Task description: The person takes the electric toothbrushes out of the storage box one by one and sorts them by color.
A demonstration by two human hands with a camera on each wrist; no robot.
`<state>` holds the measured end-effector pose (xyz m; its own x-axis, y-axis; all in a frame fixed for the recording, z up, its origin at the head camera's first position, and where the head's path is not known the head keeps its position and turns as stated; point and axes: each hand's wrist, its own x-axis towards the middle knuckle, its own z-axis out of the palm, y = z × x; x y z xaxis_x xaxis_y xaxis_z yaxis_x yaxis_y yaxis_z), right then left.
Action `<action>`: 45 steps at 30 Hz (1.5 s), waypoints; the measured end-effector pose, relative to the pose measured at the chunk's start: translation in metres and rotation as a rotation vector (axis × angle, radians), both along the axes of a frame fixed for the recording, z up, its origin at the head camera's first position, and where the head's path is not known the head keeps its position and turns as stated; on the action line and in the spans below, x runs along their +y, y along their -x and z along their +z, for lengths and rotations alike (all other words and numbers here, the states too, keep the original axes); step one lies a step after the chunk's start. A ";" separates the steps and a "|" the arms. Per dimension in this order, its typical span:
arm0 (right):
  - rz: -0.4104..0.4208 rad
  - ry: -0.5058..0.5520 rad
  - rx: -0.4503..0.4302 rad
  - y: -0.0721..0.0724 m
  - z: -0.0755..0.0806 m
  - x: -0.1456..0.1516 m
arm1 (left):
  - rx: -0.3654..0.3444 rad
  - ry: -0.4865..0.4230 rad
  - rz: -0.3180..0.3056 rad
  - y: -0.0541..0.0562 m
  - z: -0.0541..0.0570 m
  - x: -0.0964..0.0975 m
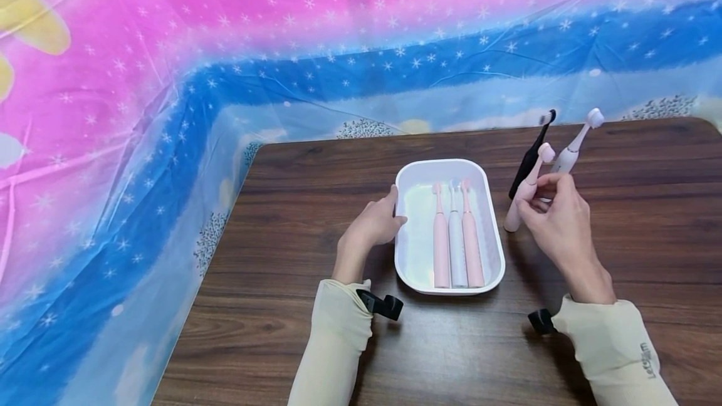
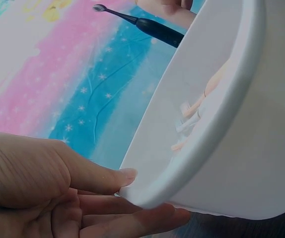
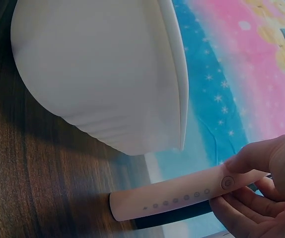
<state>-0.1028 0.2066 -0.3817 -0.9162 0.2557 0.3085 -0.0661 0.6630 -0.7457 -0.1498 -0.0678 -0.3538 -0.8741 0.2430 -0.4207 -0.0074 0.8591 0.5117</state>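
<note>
A white bin (image 1: 414,171) stands on the table with two pink electric toothbrushes (image 1: 440,249) and a white one (image 1: 457,252) lying side by side in it. My left hand (image 1: 372,221) grips the bin's left wall, thumb over the rim (image 2: 147,196) and fingers outside. To the right of the bin, my right hand (image 1: 558,218) pinches a pink electric toothbrush (image 3: 172,193) by its upper handle. That toothbrush is upright, its head at the top; its base looks to be at the tabletop. Just behind it stand a black toothbrush (image 1: 530,158) and a white toothbrush (image 1: 570,154), partly hidden.
The dark wooden table (image 1: 271,218) has its far edge against a pink and blue patterned cloth (image 1: 338,74). Black wrist mounts (image 1: 380,304) sit on both cream sleeves (image 1: 338,337).
</note>
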 end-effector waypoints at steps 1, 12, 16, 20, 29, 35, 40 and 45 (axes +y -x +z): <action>0.002 -0.001 -0.001 0.000 0.000 0.000 | 0.000 -0.002 0.000 0.000 0.000 0.000; 0.006 -0.018 -0.014 -0.002 0.001 0.000 | -0.005 -0.012 0.010 0.000 -0.002 0.000; 0.002 -0.027 -0.030 -0.003 0.002 0.000 | -0.002 -0.013 0.005 0.001 -0.003 0.000; 0.003 -0.028 -0.037 -0.004 0.002 0.000 | 0.002 -0.009 0.000 0.001 -0.003 0.000; 0.004 -0.024 -0.060 -0.006 0.006 0.001 | 0.015 -0.002 -0.010 0.000 -0.001 0.000; 0.002 -0.018 -0.064 -0.008 0.010 0.002 | 0.018 0.000 -0.009 -0.001 -0.001 0.000; -0.002 -0.022 -0.069 -0.011 0.014 0.004 | 0.013 0.003 -0.008 -0.001 -0.001 0.001; -0.013 -0.025 -0.064 -0.016 0.017 0.008 | 0.012 -0.003 -0.009 -0.001 0.000 0.000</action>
<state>-0.0864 0.2151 -0.3646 -0.9310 0.2604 0.2557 -0.0102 0.6817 -0.7316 -0.1487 -0.0678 -0.3539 -0.8769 0.2520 -0.4094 0.0066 0.8578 0.5139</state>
